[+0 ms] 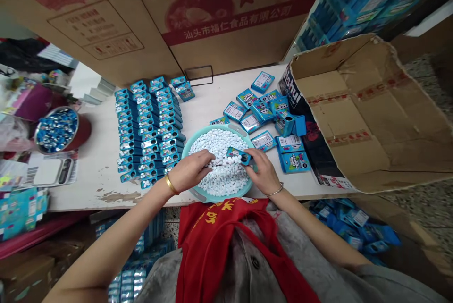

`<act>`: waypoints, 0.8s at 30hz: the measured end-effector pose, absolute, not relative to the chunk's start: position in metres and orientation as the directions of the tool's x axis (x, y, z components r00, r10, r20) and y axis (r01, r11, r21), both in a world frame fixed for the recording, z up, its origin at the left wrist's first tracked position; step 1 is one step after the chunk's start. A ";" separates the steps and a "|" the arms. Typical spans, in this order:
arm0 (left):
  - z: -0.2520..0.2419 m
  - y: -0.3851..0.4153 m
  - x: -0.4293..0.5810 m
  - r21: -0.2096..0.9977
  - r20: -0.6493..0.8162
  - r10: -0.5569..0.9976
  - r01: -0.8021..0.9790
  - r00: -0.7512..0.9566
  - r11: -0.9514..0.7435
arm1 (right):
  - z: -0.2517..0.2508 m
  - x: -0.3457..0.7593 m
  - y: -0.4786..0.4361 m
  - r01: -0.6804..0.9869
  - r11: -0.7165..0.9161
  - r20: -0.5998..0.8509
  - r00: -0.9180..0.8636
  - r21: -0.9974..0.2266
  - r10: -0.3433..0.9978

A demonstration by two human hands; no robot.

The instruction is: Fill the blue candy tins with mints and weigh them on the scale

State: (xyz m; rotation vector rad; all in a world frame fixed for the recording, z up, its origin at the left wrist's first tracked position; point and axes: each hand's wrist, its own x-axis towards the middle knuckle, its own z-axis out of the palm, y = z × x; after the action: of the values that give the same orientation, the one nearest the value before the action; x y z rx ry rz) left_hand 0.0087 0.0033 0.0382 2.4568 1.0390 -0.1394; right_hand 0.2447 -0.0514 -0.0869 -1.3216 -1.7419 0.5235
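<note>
A teal basin (198,136) full of small white tablets (221,145) sits at the table's front edge. My right hand (261,169) is closed around a small blue box (238,154), held over the tablets. My left hand (191,168) rests on the tablets just left of that box, fingers curled and pinched toward its end; what it holds is too small to make out. Left of the basin, several rows of the same blue boxes (148,128) lie packed side by side. Loose blue boxes (265,112) are scattered to the right of the basin.
An open cardboard carton (368,105) lies tipped at the table's right end. Tall cartons (170,15) wall the back. A round red tin of blue pieces (58,129) and a small scale (49,171) sit at the left. More blue packs lie on the floor (357,227).
</note>
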 end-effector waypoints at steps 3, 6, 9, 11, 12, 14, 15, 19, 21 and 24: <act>0.063 0.003 0.031 0.154 -0.419 0.640 0.745 0.644 -0.649 | -0.086 0.236 -0.050 0.565 0.393 0.403 -0.113 -0.726 0.908; 0.080 -0.002 0.056 -0.011 -0.481 0.668 0.758 0.568 -0.652 | -0.085 0.231 -0.050 0.555 0.422 0.422 -0.137 -0.717 0.896; 0.091 -0.010 0.077 -0.089 -0.498 0.701 0.774 0.510 -0.627 | -0.085 0.228 -0.050 0.539 0.430 0.426 -0.142 -0.724 0.894; 0.096 -0.014 0.084 -0.105 -0.507 0.703 0.773 0.499 -0.625 | -0.086 0.227 -0.050 0.531 0.419 0.417 -0.132 -0.737 0.899; 0.097 -0.015 0.085 -0.099 -0.502 0.701 0.771 0.507 -0.629 | -0.087 0.227 -0.050 0.527 0.412 0.411 -0.126 -0.743 0.903; 0.095 -0.014 0.077 -0.059 -0.463 0.707 0.778 0.534 -0.626 | -0.089 0.229 -0.050 0.524 0.396 0.398 -0.116 -0.754 0.910; 0.091 -0.011 0.069 -0.036 -0.436 0.722 0.791 0.538 -0.611 | -0.090 0.230 -0.051 0.523 0.384 0.389 -0.107 -0.760 0.915; 0.045 0.002 0.016 0.006 -0.392 0.807 0.878 0.443 -0.479 | -0.088 0.241 -0.052 0.513 0.303 0.343 -0.017 -0.803 0.939; 0.008 0.006 -0.011 0.007 -0.430 0.821 0.911 0.375 -0.412 | -0.084 0.250 -0.053 0.509 0.265 0.325 0.032 -0.819 0.945; -0.052 0.003 -0.030 0.107 -0.521 0.767 0.920 0.375 -0.377 | -0.079 0.263 -0.055 0.520 0.221 0.314 0.097 -0.825 0.944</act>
State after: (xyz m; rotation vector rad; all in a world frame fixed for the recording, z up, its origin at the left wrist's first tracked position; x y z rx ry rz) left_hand -0.0297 0.0035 -0.0519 2.2603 1.4675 -0.5525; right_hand 0.2633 -0.0546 -0.0787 -1.4272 -1.5540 0.5665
